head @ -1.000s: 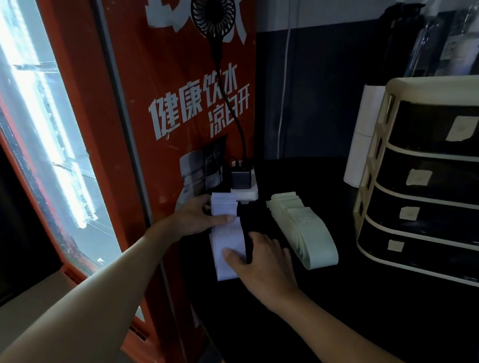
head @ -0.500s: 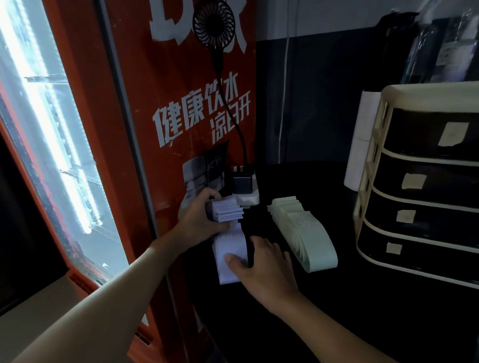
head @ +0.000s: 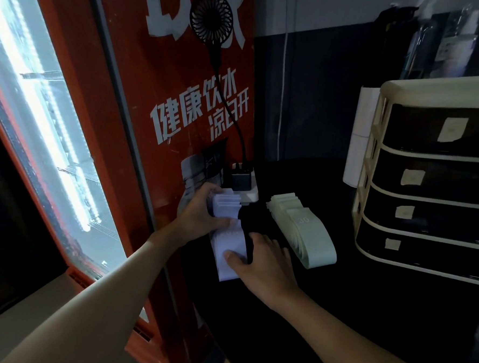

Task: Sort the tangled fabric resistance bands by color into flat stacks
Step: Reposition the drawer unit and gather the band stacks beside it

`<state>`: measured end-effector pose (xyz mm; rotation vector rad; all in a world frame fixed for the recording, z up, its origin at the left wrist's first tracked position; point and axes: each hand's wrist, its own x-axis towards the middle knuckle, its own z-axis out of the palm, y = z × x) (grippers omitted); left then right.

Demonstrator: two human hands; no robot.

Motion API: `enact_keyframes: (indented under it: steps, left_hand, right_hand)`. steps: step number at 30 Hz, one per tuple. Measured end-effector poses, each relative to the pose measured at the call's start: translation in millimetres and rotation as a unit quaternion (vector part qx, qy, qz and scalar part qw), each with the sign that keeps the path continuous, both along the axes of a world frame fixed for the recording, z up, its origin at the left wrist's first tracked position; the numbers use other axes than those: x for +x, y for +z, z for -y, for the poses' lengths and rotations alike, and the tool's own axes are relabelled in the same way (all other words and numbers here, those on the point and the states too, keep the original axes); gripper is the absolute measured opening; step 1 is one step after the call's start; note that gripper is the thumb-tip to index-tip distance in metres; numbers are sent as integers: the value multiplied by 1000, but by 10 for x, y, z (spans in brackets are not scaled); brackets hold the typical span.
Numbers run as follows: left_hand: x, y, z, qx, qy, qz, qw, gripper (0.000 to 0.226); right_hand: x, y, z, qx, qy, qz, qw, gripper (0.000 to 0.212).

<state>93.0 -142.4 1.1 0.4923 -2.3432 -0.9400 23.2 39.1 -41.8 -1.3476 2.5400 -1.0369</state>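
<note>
A stack of pale lavender fabric bands (head: pixel 228 242) lies flat at the left edge of the black table (head: pixel 324 302), beside the red cooler. My left hand (head: pixel 201 214) grips the stack's far end, fingers curled round it and thumb across the top. My right hand (head: pixel 261 262) lies flat on the near end, its thumb pressing the top band. A dark band between the two stacks is hard to make out against the table. To the right, a stack of pale green bands (head: pixel 303 229) lies flat and fanned; its top band is marked 30.
A red drinks cooler (head: pixel 158 116) with a lit glass door stands at the left. A white power strip (head: pixel 247 193) with a black charger sits behind the lavender stack, a fan cable rising from it. A cream drawer unit (head: pixel 428 175) stands at the right.
My left hand has closed further round the far end of the lavender stack and squared it. My right hand stays pressed on the near end.
</note>
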Motion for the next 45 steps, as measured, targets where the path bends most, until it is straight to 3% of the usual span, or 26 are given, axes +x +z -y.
enact_keyframes:
  steps: [6,9,14,17,21,25,28,31,33,37,40,45]
  left_hand:
    - [54,159,-187,14,21,-70,997,62]
    - [126,342,-351,17,15,-98,995,64]
    - [228,595,-758,20,-30,-144,989,64]
    - [258,733,-984,47,-31,-172,983,64]
    - [230,800,-1350,102,-56,-208,971,59]
    - [142,603,-1792,157,-103,-210,960,69]
    - [-28,319,-2201,240,-144,-188,941,82]
    - [-223,66,-2610,281,-178,-139,933,83]
    - [-328,-72,-2802,265,-196,-111,938,78]
    - [-458,-297,-2973,141,-209,-27,967,79]
    - [-477,-316,-3044,84,-198,39,976,96]
    - [-486,-270,-3024,80,-228,84,967,115]
  right_hand:
    - [-6,25,-25,-5,18,32,999,63]
    - [-5,55,-44,-49,47,126,990,54]
    - [-36,253,-160,-139,89,348,923,56]
    - [-62,465,-396,-147,107,428,885,42]
    - [-184,703,-970,-148,143,464,862,45]
    - [-386,872,-1726,-134,145,357,913,30]
    - [-580,899,-2293,-66,136,212,965,29]
    - [-777,887,-2794,7,118,102,988,33]
    - [-900,879,-3063,45,93,37,994,36]
    - [-1053,826,-3370,135,56,-42,988,45]
    - [-1084,708,-3435,186,62,-60,979,52]
    - [-1138,631,-3441,190,54,-62,978,41]
